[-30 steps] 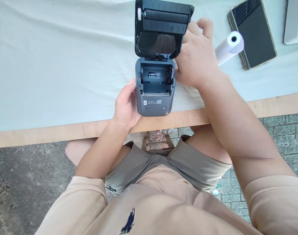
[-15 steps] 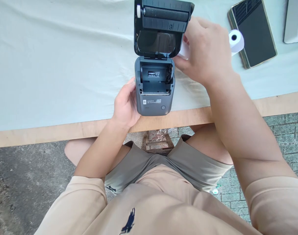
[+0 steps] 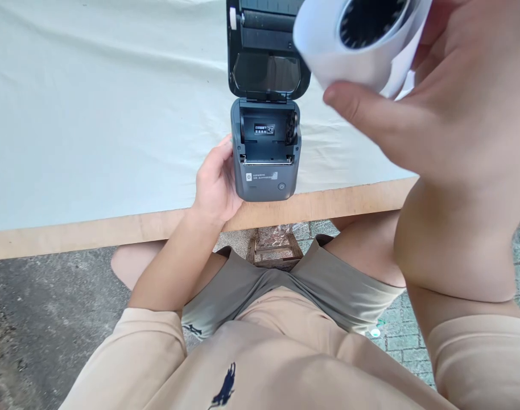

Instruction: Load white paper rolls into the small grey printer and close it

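A small dark grey printer [image 3: 265, 165] stands near the table's front edge with its lid [image 3: 264, 57] swung open and its paper bay bare. My left hand [image 3: 215, 185] grips the printer's left side. My right hand [image 3: 439, 108] is raised close to the camera, closed around a white paper roll [image 3: 354, 48] whose hollow core faces me. The roll hangs above and to the right of the printer.
A pale cloth [image 3: 93, 114] covers the wooden table [image 3: 115, 228], whose bare front edge runs across the view. My raised right arm hides the table's right side. Below the table are my lap and a stone floor.
My right hand took the paper roll from the table at the right and lifted it up close to the camera. My left hand stayed on the printer.
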Available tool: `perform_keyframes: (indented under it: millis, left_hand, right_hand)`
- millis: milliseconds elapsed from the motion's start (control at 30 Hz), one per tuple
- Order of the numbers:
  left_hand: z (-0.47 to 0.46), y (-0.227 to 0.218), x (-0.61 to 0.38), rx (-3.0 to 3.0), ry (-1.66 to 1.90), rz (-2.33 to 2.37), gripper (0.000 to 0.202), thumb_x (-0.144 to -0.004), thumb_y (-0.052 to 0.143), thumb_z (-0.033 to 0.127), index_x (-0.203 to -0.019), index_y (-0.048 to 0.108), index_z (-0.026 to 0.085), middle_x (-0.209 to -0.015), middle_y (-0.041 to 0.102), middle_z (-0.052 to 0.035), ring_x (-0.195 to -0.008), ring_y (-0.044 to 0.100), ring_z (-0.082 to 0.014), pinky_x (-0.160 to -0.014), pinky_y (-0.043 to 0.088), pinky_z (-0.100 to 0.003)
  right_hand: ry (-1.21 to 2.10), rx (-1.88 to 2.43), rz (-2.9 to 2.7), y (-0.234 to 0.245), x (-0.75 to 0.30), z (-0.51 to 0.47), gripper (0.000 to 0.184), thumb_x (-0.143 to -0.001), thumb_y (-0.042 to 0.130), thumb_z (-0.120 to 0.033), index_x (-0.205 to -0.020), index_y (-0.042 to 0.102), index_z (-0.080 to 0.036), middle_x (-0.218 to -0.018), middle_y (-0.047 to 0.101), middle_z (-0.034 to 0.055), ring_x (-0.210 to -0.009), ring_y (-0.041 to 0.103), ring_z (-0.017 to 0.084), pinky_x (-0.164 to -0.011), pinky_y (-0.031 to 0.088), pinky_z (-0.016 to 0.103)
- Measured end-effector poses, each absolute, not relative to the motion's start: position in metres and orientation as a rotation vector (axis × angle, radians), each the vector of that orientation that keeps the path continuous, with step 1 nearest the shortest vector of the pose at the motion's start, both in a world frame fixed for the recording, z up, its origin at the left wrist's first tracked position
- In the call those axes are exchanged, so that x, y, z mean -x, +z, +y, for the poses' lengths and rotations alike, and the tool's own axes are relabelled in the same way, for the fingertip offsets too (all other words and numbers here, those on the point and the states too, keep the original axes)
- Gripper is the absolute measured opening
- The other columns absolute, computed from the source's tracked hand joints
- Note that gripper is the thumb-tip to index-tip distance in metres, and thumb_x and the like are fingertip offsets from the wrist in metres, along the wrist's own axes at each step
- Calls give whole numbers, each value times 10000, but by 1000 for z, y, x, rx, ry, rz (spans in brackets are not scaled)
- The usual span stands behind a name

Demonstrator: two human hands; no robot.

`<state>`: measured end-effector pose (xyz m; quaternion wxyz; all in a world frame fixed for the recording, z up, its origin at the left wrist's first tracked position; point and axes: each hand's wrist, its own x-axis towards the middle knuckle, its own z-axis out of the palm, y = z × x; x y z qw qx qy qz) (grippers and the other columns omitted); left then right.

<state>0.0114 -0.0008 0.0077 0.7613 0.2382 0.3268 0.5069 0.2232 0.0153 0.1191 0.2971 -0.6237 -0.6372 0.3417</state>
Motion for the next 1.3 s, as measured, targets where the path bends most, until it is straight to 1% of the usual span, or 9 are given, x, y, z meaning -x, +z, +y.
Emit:
perform_keyframes:
  millis: [67, 133, 300, 433, 533, 667, 933, 1100, 1300]
  left_hand:
    - [-1, 9, -11, -516, 1088, 716, 335, -939, 370, 246, -908, 693, 163, -828, 728, -7, -823, 711, -144, -962, 556, -293]
    - [-1, 10, -12, -516, 1073, 732, 328, -936, 365, 243, -894, 684, 179, -826, 715, -10, -842, 704, -148, -945, 557, -285]
    - [-1, 11, -12, -541, 1070, 792, 350, -938, 343, 250, -866, 681, 191, -824, 707, -12, -927, 707, -161, -1007, 528, -297]
    - [-1, 8, -11, -541, 1080, 748, 379, -940, 349, 236, -829, 707, 179, -786, 712, 4, -798, 699, -121, -1038, 518, -276]
    - [-1, 7, -10, -541, 1091, 717, 399, -943, 345, 229, -823, 720, 164, -787, 716, -1, -780, 689, -115, -1019, 537, -275]
    - [-1, 8, -10, -561, 1093, 745, 399, -941, 346, 233, -800, 715, 176, -770, 706, -2, -779, 685, -125, -999, 552, -290]
    - [-1, 9, -11, -567, 1078, 792, 389, -941, 341, 249, -829, 707, 181, -789, 711, -7, -836, 702, -149, -1020, 539, -311]
    - [-1, 7, -10, -554, 1087, 745, 402, -941, 340, 231, -783, 702, 161, -774, 691, -9, -764, 681, -122, -1033, 520, -292]
    - [-1, 7, -11, -562, 1084, 757, 414, -943, 331, 233, -761, 699, 179, -749, 675, 0, -740, 665, -114, -999, 537, -288]
  right_hand:
    - [601, 1534, -2026, 119, -219, 10, 312, -763, 730, -435, -1020, 637, -285, -1085, 602, -17, -1119, 577, 309, -971, 513, 449]
    - [560, 1473, -2083, 115, -216, 8, 249, -808, 702, -443, -1013, 643, -314, -1077, 597, 0, -1065, 594, 278, -881, 578, 416]
    - [1128, 1319, -1629, 96, -208, 5, 255, -779, 762, -413, -1002, 653, -354, -1117, 616, -23, -1108, 601, 225, -745, 636, 294]
    - [1512, 1188, -1071, 75, -210, 0, 302, -766, 777, -294, -1042, 661, -260, -983, 670, 1, -901, 679, 163, -695, 645, 242]
    - [1607, 1180, -829, 58, -217, 2, 310, -749, 794, -297, -1022, 660, -239, -984, 675, -15, -877, 684, 127, -711, 637, 211]
    - [1603, 1260, -797, 39, -223, 9, 384, -647, 857, -455, -936, 668, -287, -937, 674, -27, -881, 682, 140, -755, 639, 248]
    - [1632, 1224, -835, 39, -218, 10, 391, -736, 758, -541, -992, 616, -282, -1057, 678, -12, -1069, 679, 161, -846, 609, 227]
    - [1640, 1320, -857, 39, -220, 18, 419, -829, 552, -680, -967, 555, -283, -1092, 649, 16, -1005, 668, 158, -770, 601, 231]
    - [1638, 1297, -922, 49, -216, 17, 322, -939, 349, -548, -1024, 535, -298, -1192, 631, -5, -956, 662, 134, -885, 565, 263]
